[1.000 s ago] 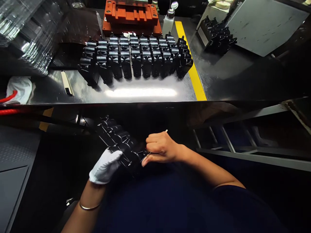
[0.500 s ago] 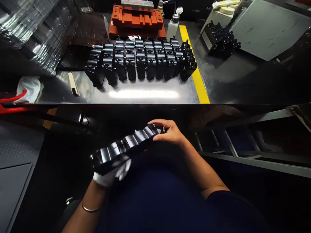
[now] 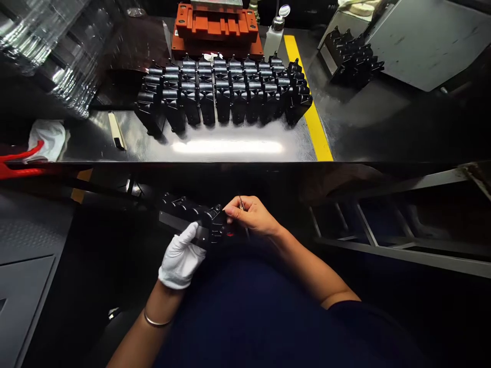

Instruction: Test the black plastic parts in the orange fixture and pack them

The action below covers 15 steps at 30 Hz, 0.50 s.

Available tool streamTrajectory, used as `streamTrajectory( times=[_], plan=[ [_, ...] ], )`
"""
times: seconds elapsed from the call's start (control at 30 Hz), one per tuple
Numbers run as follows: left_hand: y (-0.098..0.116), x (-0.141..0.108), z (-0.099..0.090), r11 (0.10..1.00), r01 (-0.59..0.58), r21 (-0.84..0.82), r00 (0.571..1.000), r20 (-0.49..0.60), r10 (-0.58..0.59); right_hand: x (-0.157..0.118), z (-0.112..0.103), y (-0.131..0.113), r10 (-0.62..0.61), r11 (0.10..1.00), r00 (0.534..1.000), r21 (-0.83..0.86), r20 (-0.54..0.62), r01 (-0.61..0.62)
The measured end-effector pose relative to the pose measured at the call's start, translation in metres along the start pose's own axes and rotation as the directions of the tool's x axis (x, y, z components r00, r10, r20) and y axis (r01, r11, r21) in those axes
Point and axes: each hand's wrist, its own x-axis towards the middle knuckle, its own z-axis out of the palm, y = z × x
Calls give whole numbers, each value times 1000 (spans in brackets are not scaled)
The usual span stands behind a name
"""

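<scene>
My left hand (image 3: 182, 258), in a white glove, grips a long black molded part (image 3: 184, 220) in front of my body, below the bench edge. The part's flat side faces me, with several rounded humps along its top. My bare right hand (image 3: 247, 214) is closed at the part's right end, thumb and fingers pinched, with a thin tool (image 3: 241, 203) between the fingers. Whether the fingertips also grip the part cannot be told. Several similar black parts (image 3: 222, 94) stand in a row on the metal bench (image 3: 230, 149).
Behind the row are an orange fixture (image 3: 217, 28) and a pump bottle (image 3: 274, 36). A yellow stripe (image 3: 318, 135) crosses the bench. More black parts (image 3: 349, 56) stand at right. A cutter (image 3: 116, 132) and white cloth (image 3: 48, 139) lie left; a metal frame (image 3: 368, 225) stands lower right.
The held part has turned from its ribbed face to its flat side. My left thumb now lies over its front. My right hand has moved slightly left and closed.
</scene>
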Motion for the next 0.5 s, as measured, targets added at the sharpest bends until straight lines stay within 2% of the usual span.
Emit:
streamTrajectory(
  times=[0.07, 0.1, 0.13, 0.2, 0.23, 0.3, 0.37, 0.5],
  plan=[
    [4, 3, -4, 994, 59, -92, 996, 65, -53, 0, 2, 2, -51, 996, 998, -82, -49, 47],
    [7, 4, -7, 991, 55, -120, 995, 90, -44, 0, 4, 3, -127, 979, 987, -172, -98, 109],
    [9, 5, -9, 990, 39, -136, 994, 107, -24, 0, 4, 4, -231, 939, 963, -289, -137, 185],
    [15, 5, -15, 992, 8, -126, 991, 132, 9, 1, 3, 6, -425, 794, 895, -529, -134, 298],
    [18, 4, -18, 995, -6, -100, 990, 143, 21, 2, 1, 7, -479, 715, 873, -618, -91, 328],
    [21, 1, -21, 999, -50, -12, 986, 157, 51, 4, -4, 5, -493, 601, 869, -702, 51, 382],
    [22, -3, -21, 987, -126, 103, 979, 174, 107, 5, -8, -1, -449, 562, 871, -693, 202, 451],
    [19, -10, -16, 929, -195, 313, 964, 234, 124, 4, -9, -21, -415, 540, 818, -616, 398, 574]
  ],
)
